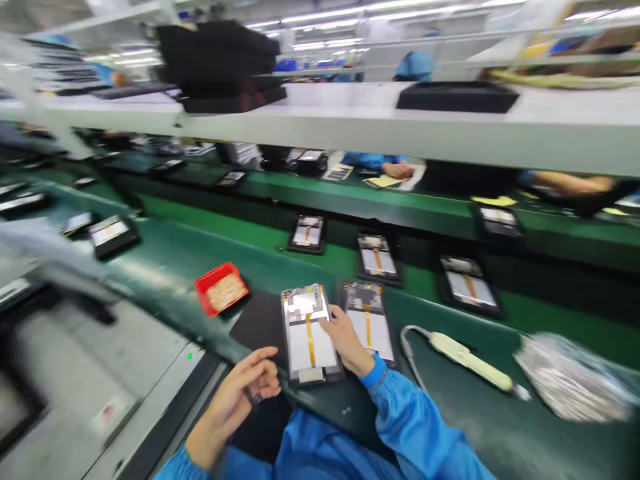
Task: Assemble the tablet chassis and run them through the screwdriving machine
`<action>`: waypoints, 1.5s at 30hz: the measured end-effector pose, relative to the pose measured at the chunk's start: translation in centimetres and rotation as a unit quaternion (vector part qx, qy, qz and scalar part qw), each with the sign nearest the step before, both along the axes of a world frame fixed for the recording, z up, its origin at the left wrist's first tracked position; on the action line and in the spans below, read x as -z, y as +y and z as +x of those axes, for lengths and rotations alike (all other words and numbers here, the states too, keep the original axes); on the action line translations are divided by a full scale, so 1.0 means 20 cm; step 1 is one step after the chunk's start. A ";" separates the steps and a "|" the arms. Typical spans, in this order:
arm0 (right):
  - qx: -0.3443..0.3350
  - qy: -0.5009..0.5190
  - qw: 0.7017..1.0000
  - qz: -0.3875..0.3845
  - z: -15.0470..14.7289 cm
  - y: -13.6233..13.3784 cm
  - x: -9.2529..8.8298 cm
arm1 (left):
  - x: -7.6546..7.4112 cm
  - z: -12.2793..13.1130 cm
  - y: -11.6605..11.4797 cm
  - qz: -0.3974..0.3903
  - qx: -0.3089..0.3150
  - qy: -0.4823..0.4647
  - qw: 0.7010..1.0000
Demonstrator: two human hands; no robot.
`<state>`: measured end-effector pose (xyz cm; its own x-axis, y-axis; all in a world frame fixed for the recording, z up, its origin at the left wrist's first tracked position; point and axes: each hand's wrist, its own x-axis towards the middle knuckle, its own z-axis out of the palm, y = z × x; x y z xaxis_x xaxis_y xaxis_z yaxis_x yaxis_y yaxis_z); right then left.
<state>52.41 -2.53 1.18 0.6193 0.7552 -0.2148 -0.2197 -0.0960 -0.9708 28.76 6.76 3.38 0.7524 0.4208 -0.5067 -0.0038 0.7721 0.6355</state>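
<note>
An opened tablet (299, 347) with a white battery area and an orange ribbon cable lies tilted in front of me, partly over a black mat (263, 325). My right hand (349, 341) grips its right edge, thumb on top. Left of the tablet, my left hand (253, 380) is raised with curled fingers and the index stretched out. A small dark thing shows at its palm, too unclear to name. A second opened tablet (379, 333) lies just right of the first, partly behind my right hand.
A red tray (202, 293) of small tan pieces stands at the left. To the right are a cream electric screwdriver (467, 360) with its cord and a clear plastic bag (570, 380). Several tablets in black trays sit on the green belt (340, 263). A white shelf (340, 137) runs above; co-workers' hands (399, 170) show beyond.
</note>
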 end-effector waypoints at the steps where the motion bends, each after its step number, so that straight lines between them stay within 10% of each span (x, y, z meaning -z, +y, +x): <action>1: -0.009 -0.038 0.999 -0.020 -0.03 0.08 0.03 | 0.01 -0.02 0.01 -0.014 -0.027 -0.004 1.000; 7: -0.029 -0.266 0.963 -0.021 -0.20 0.23 -0.01 | 0.13 0.04 0.14 -0.060 -0.166 -0.095 0.980; 13: -0.263 -0.453 0.848 0.081 -0.44 0.17 -0.05 | 0.17 0.10 0.16 -0.035 -0.144 -0.093 0.985; 16: -0.243 -0.375 0.892 0.063 -0.45 0.21 -0.01 | 0.15 0.09 0.16 0.002 -0.126 -0.070 0.990; 19: -0.190 -0.192 0.962 -0.019 -0.41 0.23 0.03 | 0.10 0.04 0.12 0.199 -0.136 0.034 0.970; 25: -0.172 0.095 0.980 -0.035 -0.41 0.22 0.05 | 0.05 -0.01 0.03 0.600 -0.087 0.192 0.772; 35: -0.193 0.122 0.973 -0.012 -0.45 0.21 0.06 | 0.04 0.01 0.03 0.630 -0.037 0.216 0.745; 45: -0.176 -0.062 0.982 0.014 -0.47 0.19 0.07 | 0.00 0.00 0.06 0.601 -0.033 0.225 0.766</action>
